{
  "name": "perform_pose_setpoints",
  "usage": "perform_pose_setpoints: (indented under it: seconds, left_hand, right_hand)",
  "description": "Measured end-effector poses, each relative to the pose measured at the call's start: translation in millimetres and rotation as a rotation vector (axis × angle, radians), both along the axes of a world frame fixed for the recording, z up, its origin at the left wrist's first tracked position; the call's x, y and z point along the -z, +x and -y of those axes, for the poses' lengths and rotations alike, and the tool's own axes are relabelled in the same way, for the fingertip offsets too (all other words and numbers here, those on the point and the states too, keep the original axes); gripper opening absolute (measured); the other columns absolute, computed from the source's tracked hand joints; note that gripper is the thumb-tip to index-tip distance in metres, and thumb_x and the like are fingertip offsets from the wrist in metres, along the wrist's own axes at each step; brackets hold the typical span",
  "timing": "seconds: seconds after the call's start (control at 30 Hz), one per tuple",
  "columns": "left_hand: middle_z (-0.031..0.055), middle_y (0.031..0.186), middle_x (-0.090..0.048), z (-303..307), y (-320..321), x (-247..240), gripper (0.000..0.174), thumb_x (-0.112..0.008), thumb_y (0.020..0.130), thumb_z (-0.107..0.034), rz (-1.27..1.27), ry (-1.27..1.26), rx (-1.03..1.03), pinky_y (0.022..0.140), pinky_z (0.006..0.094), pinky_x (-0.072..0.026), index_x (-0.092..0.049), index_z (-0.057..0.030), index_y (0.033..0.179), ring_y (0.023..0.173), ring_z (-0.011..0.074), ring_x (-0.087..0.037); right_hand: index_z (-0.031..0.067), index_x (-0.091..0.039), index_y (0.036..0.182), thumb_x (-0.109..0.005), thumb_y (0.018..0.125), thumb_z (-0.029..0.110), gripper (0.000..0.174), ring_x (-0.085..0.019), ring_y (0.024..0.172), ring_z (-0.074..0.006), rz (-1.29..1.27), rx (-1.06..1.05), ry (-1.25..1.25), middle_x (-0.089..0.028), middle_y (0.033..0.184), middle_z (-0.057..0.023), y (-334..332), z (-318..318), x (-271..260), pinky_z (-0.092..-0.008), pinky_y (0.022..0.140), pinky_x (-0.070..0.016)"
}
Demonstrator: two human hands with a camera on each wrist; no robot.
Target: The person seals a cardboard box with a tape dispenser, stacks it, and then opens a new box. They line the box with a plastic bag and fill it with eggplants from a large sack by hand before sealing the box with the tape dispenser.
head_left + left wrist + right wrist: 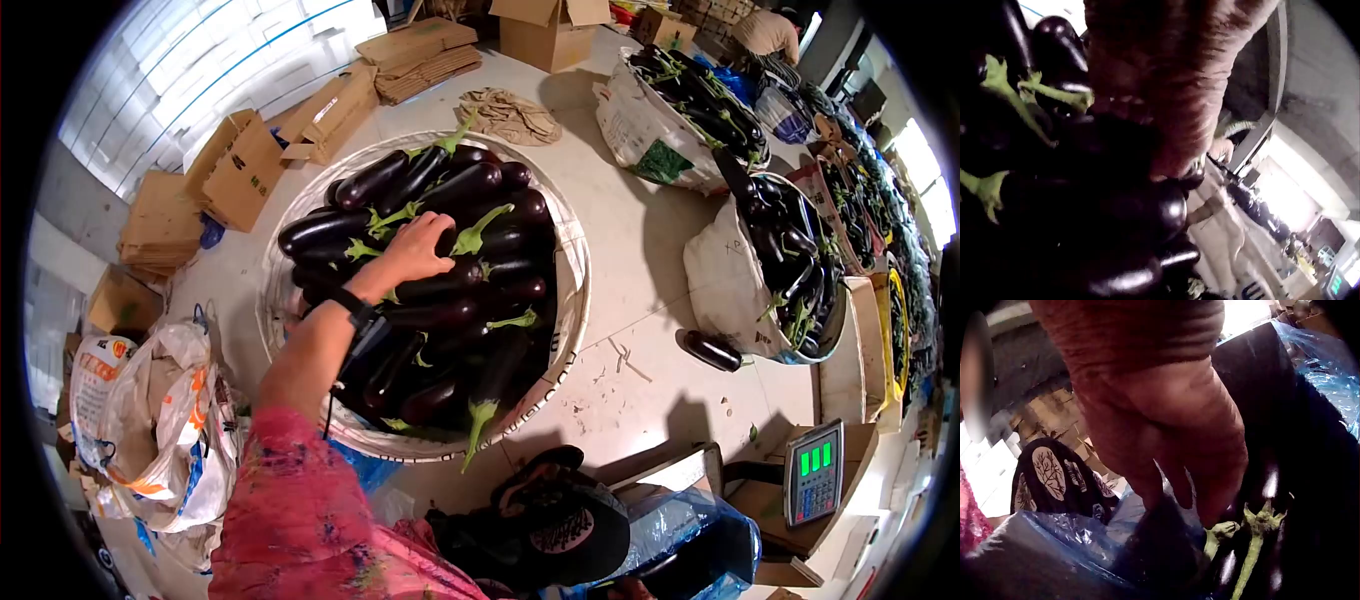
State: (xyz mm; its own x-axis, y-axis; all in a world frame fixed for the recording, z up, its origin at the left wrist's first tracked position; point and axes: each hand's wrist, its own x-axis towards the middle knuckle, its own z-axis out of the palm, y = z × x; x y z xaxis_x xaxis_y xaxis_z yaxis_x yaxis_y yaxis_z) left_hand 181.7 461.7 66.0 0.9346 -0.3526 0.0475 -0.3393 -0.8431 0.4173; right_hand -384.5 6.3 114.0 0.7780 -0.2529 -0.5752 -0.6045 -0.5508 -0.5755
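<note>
A round woven basket point(573, 290) full of dark purple eggplants stands below the head camera. My left hand point(415, 250) reaches into it, its fingers curled over a dark eggplant point(446, 241) near the middle. In the left wrist view the left hand point(1169, 81) covers part of the pile and its fingertips are hidden. My right hand point(1166, 425) points down into a box lined with blue plastic point(1079, 534), fingers around a dark eggplant point(1160, 544); the fingertips are partly hidden. Green-stemmed eggplants point(1263, 519) lie beside it.
White sacks of eggplants point(640, 130) stand at the upper right, with one loose eggplant point(712, 350) on the floor. A scale display point(815, 473) is at the lower right. Cardboard boxes point(235, 170) and plastic bags point(160, 410) lie left. A person point(768, 35) is at the back.
</note>
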Motion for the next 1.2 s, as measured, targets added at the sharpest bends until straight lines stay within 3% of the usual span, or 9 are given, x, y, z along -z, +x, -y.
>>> perform_pose_setpoints:
  seconds: [0.23,0.3,0.37,0.5,0.6,0.83,1.07,1.17,1.2]
  left_hand:
    - [0.0172,0.132,-0.058,-16.5,8.5,-67.5,0.062,-0.077,0.08,-0.034,-0.481,-0.076,0.421,0.104,0.0379,-0.0417,-0.059,-0.0077,0.133,0.122,0.0272,-0.055]
    - [0.0141,0.119,-0.066,-12.1,3.0,-65.6,0.053,-0.073,0.087,-0.027,-0.805,-0.53,0.333,0.094,0.0339,-0.0485,-0.058,-0.0028,0.132,0.109,0.0217,-0.062]
    - [0.0108,0.109,-0.069,-3.5,9.7,-58.9,0.047,-0.071,0.09,-0.021,-0.549,-0.792,0.12,0.085,0.0294,-0.0513,-0.058,0.0013,0.129,0.1,0.016,-0.064]
    - [0.0177,0.12,-0.059,-7.2,47.5,-0.4,0.056,-0.078,0.079,-0.031,0.369,-0.078,-0.118,0.103,0.0432,-0.0417,-0.061,-0.0027,0.124,0.118,0.0333,-0.055]
    - [0.0191,0.123,-0.061,-0.2,55.8,26.0,0.062,-0.078,0.078,-0.03,0.271,-0.007,-0.292,0.103,0.0418,-0.0424,-0.058,-0.0022,0.129,0.119,0.0351,-0.055]
    - [0.0136,0.121,-0.065,1.3,16.9,-10.7,0.058,-0.069,0.088,-0.026,-0.298,-0.8,-0.082,0.1,0.036,-0.0454,-0.054,0.0038,0.136,0.11,0.0237,-0.061]
    - [0.0077,0.107,-0.068,36.8,-45.9,-60.4,0.033,-0.056,0.1,-0.034,-0.603,-1.189,0.001,0.069,0.0294,-0.0516,-0.063,-0.0043,0.115,0.085,0.0153,-0.064]
    - [0.0098,0.113,-0.066,84.8,-86.1,-89.0,0.047,-0.053,0.102,-0.035,-0.791,-1.294,0.082,0.07,0.0291,-0.0522,-0.054,0.002,0.132,0.09,0.0162,-0.063]
    - [0.0109,0.114,-0.064,104.5,-102.5,-101.9,0.054,-0.052,0.102,-0.037,-0.889,-1.318,0.132,0.071,0.0289,-0.0508,-0.049,0.0042,0.136,0.091,0.0153,-0.061]
  right_hand:
    - [0.0029,-0.068,0.107,-0.07,0.091,0.015,0.02,-0.065,0.079,-0.0181,-0.019,0.008,-0.008,-0.072,0.091,-0.0127,26.4,-16.5,-16.2,-0.0333,0.073,-0.0523]
    - [0.0037,-0.068,0.106,-0.07,0.091,0.017,0.02,-0.065,0.076,-0.0186,0.023,-0.01,-0.022,-0.072,0.088,-0.0131,24.0,-15.2,-10.6,-0.0343,0.07,-0.052]
    - [0.004,-0.068,0.105,-0.07,0.092,0.018,0.02,-0.065,0.073,-0.0195,0.046,-0.019,-0.02,-0.072,0.087,-0.0134,24.5,-14.1,-8.5,-0.0351,0.068,-0.0519]
    - [0.004,-0.068,0.105,-0.069,0.092,0.019,0.019,-0.066,0.071,-0.0227,0.021,0.01,0.003,-0.071,0.085,-0.0142,39.6,-24.5,-29.4,-0.0365,0.067,-0.0521]
    - [0.0041,-0.068,0.105,-0.069,0.092,0.018,0.019,-0.067,0.072,-0.0249,-0.001,0.0,-0.019,-0.071,0.086,-0.0151,46.7,-27.5,-32.5,-0.0371,0.068,-0.0524]
    - [0.0035,-0.066,0.108,-0.069,0.091,0.016,0.021,-0.069,0.081,-0.029,-0.008,0.067,0.068,-0.071,0.092,-0.0178,39.9,-25.5,-37.8,-0.0374,0.072,-0.0528]
    - [0.004,-0.064,0.104,-0.068,0.083,0.012,0.024,-0.062,0.086,-0.0431,0.065,-0.044,-0.051,-0.065,0.093,-0.022,32.2,-1.1,-26.5,-0.0441,0.075,-0.051]
    - [0.0018,-0.063,0.106,-0.068,0.086,0.013,0.023,-0.061,0.082,-0.0423,0.086,0.059,-0.081,-0.063,0.089,-0.0228,29.4,7.0,-51.2,-0.0435,0.071,-0.0502]
    - [0.0012,-0.063,0.107,-0.071,0.089,0.011,0.022,-0.065,0.076,-0.024,0.135,0.058,-0.148,-0.065,0.085,-0.015,12.5,13.0,-48.8,-0.0369,0.067,-0.0509]
